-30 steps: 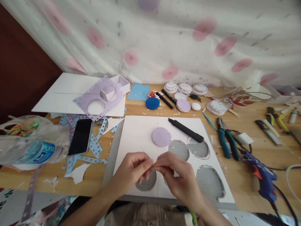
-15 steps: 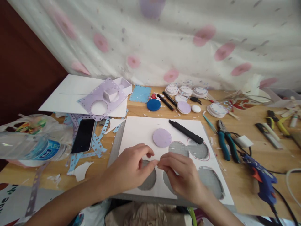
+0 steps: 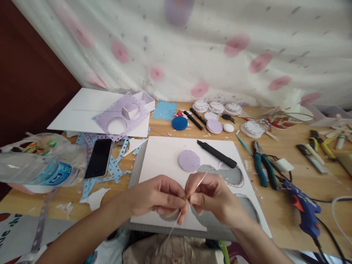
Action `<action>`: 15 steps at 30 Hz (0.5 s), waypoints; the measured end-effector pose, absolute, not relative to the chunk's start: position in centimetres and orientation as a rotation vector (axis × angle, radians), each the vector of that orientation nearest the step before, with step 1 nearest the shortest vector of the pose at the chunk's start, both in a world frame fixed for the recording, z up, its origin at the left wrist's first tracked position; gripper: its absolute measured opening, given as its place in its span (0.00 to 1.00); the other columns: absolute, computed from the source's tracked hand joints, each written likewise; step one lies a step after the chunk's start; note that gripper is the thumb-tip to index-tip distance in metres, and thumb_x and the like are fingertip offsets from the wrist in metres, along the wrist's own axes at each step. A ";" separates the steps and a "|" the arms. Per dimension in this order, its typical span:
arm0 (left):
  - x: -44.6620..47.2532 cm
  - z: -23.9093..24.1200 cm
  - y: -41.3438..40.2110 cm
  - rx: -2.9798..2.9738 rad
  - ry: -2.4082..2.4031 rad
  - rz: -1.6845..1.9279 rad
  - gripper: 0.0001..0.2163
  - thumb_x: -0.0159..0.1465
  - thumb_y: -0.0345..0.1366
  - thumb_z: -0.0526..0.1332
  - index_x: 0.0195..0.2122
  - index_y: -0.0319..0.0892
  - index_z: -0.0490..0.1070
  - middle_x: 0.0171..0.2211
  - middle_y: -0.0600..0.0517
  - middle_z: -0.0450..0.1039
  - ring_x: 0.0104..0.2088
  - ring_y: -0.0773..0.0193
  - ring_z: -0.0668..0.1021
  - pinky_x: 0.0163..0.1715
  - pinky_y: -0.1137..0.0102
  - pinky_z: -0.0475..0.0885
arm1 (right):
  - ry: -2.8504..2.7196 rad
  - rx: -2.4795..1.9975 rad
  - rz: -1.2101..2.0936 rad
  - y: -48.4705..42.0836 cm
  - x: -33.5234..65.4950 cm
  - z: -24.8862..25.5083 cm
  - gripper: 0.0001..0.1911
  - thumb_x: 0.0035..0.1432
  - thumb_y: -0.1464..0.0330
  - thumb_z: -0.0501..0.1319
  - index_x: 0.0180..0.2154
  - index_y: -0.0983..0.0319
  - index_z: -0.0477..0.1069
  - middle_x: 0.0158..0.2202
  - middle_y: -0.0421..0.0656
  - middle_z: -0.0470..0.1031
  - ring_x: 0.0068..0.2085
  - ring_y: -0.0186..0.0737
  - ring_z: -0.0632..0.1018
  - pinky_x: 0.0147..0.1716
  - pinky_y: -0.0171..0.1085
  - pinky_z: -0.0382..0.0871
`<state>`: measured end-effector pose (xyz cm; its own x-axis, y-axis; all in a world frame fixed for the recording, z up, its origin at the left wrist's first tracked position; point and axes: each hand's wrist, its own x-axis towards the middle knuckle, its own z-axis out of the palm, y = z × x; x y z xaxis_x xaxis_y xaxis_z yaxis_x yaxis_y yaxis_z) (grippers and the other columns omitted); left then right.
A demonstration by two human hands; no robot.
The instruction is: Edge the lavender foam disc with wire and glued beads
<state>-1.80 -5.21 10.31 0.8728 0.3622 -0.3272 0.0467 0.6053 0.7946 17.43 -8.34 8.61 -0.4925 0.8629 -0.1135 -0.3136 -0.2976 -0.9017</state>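
Thin whitish strip point(image 3: 201, 180): pale, no pattern.
White foam board sheet point(image 3: 165, 154): plain white; round cut-outs show grey, one is outlined in red.
Lilac round card disc point(image 3: 189, 160): plain.
Black marker pen point(image 3: 217, 154): black throughout.
Blue round disc point(image 3: 179, 123): solid deep blue.
Teal-handled pliers point(image 3: 262, 167): dark jaws.
Blue hot-glue gun point(image 3: 305, 209): orange trigger.
Lilac perforated paper sheet point(image 3: 125, 113): dotted border.
White fabric curtain point(image 3: 192, 44): pink round blotches, small grey specks.
Black smartphone point(image 3: 99, 157): plain black.
Light-brown wooden worktop point(image 3: 277, 209): plain.
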 end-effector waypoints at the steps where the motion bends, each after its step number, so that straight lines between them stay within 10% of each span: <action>1: -1.9 10.2 -5.4 0.914 0.501 0.235 0.14 0.59 0.44 0.63 0.28 0.36 0.71 0.25 0.50 0.73 0.16 0.77 0.60 0.16 0.77 0.53 | -1.069 -0.782 1.896 -8.3 17.3 8.5 0.12 0.51 0.62 0.68 0.28 0.64 0.70 0.23 0.39 0.72 0.19 0.27 0.67 0.17 0.27 0.58; 15: -1.2 10.5 -8.6 2.242 0.914 1.289 0.07 0.60 0.24 0.63 0.39 0.39 0.72 0.33 0.50 0.77 0.34 0.68 0.77 0.37 0.74 0.71 | -1.123 -0.969 1.671 -8.9 16.2 9.6 0.07 0.57 0.66 0.64 0.31 0.62 0.71 0.19 0.34 0.65 0.18 0.24 0.63 0.15 0.25 0.55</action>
